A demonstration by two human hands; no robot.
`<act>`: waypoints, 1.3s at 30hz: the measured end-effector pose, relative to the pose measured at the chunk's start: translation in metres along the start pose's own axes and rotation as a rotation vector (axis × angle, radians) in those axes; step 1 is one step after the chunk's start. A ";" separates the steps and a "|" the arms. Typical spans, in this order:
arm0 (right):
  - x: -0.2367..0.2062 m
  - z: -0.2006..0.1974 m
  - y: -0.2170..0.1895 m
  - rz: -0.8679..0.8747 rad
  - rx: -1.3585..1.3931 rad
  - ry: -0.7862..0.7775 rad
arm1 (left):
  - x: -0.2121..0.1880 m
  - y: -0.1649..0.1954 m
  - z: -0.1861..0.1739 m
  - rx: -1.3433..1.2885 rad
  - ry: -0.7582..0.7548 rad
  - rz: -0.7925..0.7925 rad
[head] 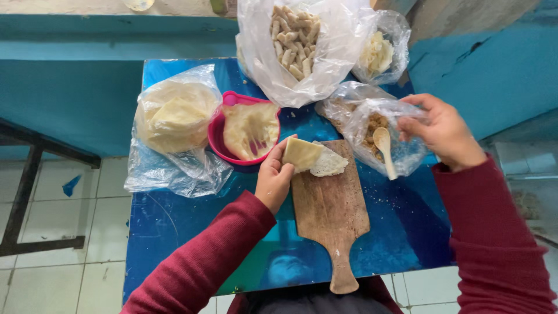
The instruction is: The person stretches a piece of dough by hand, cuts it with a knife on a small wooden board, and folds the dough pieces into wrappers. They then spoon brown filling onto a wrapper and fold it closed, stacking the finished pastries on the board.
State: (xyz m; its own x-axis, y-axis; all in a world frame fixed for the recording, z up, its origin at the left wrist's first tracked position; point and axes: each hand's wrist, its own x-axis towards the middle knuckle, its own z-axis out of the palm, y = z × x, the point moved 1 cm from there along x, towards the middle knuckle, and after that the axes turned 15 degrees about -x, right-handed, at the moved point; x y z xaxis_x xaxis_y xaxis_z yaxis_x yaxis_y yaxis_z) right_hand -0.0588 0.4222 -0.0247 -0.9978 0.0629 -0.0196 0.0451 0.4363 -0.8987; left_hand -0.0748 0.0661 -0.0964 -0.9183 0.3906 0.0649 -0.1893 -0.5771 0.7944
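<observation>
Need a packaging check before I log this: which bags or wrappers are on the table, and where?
Large clear bag, back centre: pale rolled sticks.
Small clear bag, back right: whitish pieces.
Clear bag, left: stacked pale wrappers.
Clear bag, at right hand: brown filling, wooden spoon.
No labels visible.

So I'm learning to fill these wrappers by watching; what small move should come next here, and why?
Probably take the wooden spoon with the right hand and scoop some filling. That hand is at the open bag of brown filling, where the spoon rests, while the left hand holds a folded wrapper over the cutting board, with no filling visible on it.
</observation>
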 end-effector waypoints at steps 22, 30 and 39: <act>-0.051 0.120 -0.115 -0.580 -0.631 0.214 | -0.012 0.013 0.001 -0.171 -0.118 -0.136; -0.052 0.151 -0.107 -0.632 -0.588 0.157 | -0.019 0.011 0.012 -0.217 -0.152 -0.231; -0.054 0.153 -0.077 -0.569 -0.432 0.127 | -0.023 0.011 0.013 -0.140 -0.233 -0.147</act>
State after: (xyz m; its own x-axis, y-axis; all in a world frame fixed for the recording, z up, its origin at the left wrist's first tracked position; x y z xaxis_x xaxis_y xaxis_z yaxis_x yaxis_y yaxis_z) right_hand -0.0161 0.2473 -0.0213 -0.8605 -0.1867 0.4740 -0.4379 0.7466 -0.5009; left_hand -0.0509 0.0601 -0.0812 -0.7761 0.6217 0.1052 -0.3747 -0.5890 0.7160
